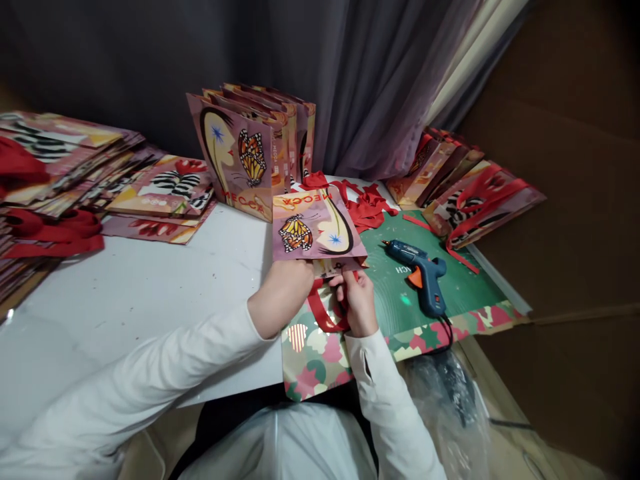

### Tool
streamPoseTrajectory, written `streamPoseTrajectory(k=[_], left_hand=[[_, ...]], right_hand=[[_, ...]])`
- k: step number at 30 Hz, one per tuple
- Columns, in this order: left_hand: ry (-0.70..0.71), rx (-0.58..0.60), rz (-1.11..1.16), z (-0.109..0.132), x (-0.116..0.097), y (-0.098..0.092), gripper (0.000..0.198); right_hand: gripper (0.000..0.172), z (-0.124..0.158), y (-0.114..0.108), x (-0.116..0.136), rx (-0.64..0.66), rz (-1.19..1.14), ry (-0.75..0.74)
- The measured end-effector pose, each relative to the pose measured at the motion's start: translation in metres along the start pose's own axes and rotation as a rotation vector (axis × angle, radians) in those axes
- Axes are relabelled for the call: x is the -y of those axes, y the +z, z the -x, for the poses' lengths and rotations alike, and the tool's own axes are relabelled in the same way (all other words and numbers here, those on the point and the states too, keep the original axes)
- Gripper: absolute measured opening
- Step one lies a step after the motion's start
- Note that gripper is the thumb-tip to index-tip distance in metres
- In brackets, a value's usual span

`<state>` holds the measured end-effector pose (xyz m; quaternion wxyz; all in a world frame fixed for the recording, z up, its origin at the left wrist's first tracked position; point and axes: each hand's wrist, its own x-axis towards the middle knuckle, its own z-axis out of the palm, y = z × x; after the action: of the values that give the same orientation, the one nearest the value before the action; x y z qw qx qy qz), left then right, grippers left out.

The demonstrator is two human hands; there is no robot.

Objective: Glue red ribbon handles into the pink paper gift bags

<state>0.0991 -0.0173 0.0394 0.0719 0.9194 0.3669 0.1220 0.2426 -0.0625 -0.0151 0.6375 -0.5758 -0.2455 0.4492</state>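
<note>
The printed paper bag point(315, 227) lay flat on the surface with its open mouth toward the person, the left hand point(283, 293) clamping that near edge while the right hand point(357, 303) just beside it pinched the red ribbon handle point(323, 317) curling below

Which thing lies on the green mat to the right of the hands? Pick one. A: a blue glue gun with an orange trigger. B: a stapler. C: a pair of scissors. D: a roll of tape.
A: a blue glue gun with an orange trigger lies on the green mat, its cord running off the near edge, to the right of the right hand at the gift bag.
</note>
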Motion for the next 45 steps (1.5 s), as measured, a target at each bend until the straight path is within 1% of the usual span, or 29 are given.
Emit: streamPoseTrajectory(k=[2, 3, 6, 8, 10, 12, 13, 15, 16, 20, 22, 26, 28, 30, 32, 33, 35, 36, 37, 38, 40, 41, 42, 43, 45], left_hand=[[0.040, -0.003, -0.106, 0.003, 0.003, -0.003, 0.026], [0.082, 0.002, -0.146, 0.004, 0.004, -0.005, 0.027], [0.299, -0.004, -0.199, 0.012, 0.011, -0.005, 0.029], [0.478, -0.065, -0.224, 0.019, 0.018, 0.001, 0.030], [0.623, -0.158, -0.234, 0.025, 0.026, 0.010, 0.033], [0.705, -0.231, -0.218, 0.031, 0.034, 0.019, 0.035], [0.715, -0.253, -0.208, 0.033, 0.037, 0.022, 0.035], [0.674, -0.245, -0.190, 0.040, 0.040, 0.028, 0.038], [0.621, -0.220, -0.179, 0.044, 0.040, 0.031, 0.040], [0.301, -0.072, -0.076, 0.061, 0.035, 0.044, 0.059], [0.216, -0.021, -0.001, 0.064, 0.034, 0.052, 0.066], [0.224, 0.030, 0.048, 0.056, 0.038, 0.060, 0.067], [0.236, 0.032, -0.014, 0.050, 0.040, 0.061, 0.062], [0.245, 0.013, -0.135, 0.044, 0.041, 0.062, 0.059], [0.257, -0.010, -0.250, 0.040, 0.040, 0.064, 0.061], [0.260, -0.019, -0.278, 0.039, 0.040, 0.065, 0.063], [0.250, -0.038, -0.297, 0.038, 0.039, 0.065, 0.063], [0.236, -0.053, -0.299, 0.038, 0.038, 0.064, 0.060], [0.223, -0.072, -0.298, 0.037, 0.037, 0.062, 0.055], [0.208, -0.091, -0.292, 0.037, 0.035, 0.059, 0.049], [0.174, -0.139, -0.254, 0.034, 0.034, 0.054, 0.036], [0.155, -0.167, -0.224, 0.032, 0.033, 0.051, 0.031], [0.134, -0.192, -0.192, 0.030, 0.033, 0.049, 0.027], [0.110, -0.210, -0.161, 0.027, 0.033, 0.047, 0.023], [0.069, -0.217, -0.119, 0.023, 0.034, 0.044, 0.019]], right_hand=[[0.037, -0.004, -0.005, 0.002, 0.029, 0.043, 0.029], [0.038, -0.006, -0.007, 0.004, 0.047, 0.063, 0.035], [0.040, -0.013, -0.017, 0.010, 0.089, 0.119, 0.030], [0.041, -0.016, -0.022, 0.013, 0.114, 0.163, 0.033], [0.040, -0.016, -0.025, 0.015, 0.149, 0.203, 0.039], [0.040, -0.015, -0.027, 0.016, 0.181, 0.226, 0.040], [0.040, -0.015, -0.028, 0.016, 0.193, 0.231, 0.042], [0.039, -0.014, -0.029, 0.015, 0.212, 0.233, 0.048], [0.039, -0.013, -0.029, 0.015, 0.216, 0.232, 0.052], [0.039, -0.012, -0.032, 0.014, 0.199, 0.230, 0.057], [0.039, -0.011, -0.033, 0.013, 0.176, 0.231, 0.048], [0.038, -0.017, -0.035, 0.010, 0.170, 0.238, 0.066], [0.039, -0.022, -0.036, 0.008, 0.167, 0.254, 0.085], [0.038, -0.026, -0.039, 0.006, 0.122, 0.303, 0.056], [0.036, -0.022, -0.042, 0.007, 0.034, 0.356, -0.018], [0.036, -0.016, -0.043, 0.009, -0.035, 0.407, -0.100], [0.038, 0.006, -0.041, 0.013, -0.172, 0.569, -0.335], [0.039, 0.021, -0.039, 0.014, -0.219, 0.690, -0.486], [0.037, 0.036, -0.035, 0.014, -0.207, 0.807, -0.603], [0.035, 0.052, -0.031, 0.012, -0.123, 0.912, -0.676], [0.034, 0.079, -0.022, 0.004, 0.137, 1.098, -0.740], [0.036, 0.089, -0.018, -0.002, 0.221, 1.176, -0.749], [0.037, 0.096, -0.015, -0.008, 0.279, 1.240, -0.755], [0.038, 0.100, -0.014, -0.013, 0.304, 1.289, -0.759], [0.037, 0.103, -0.016, -0.021, 0.317, 1.337, -0.771]])
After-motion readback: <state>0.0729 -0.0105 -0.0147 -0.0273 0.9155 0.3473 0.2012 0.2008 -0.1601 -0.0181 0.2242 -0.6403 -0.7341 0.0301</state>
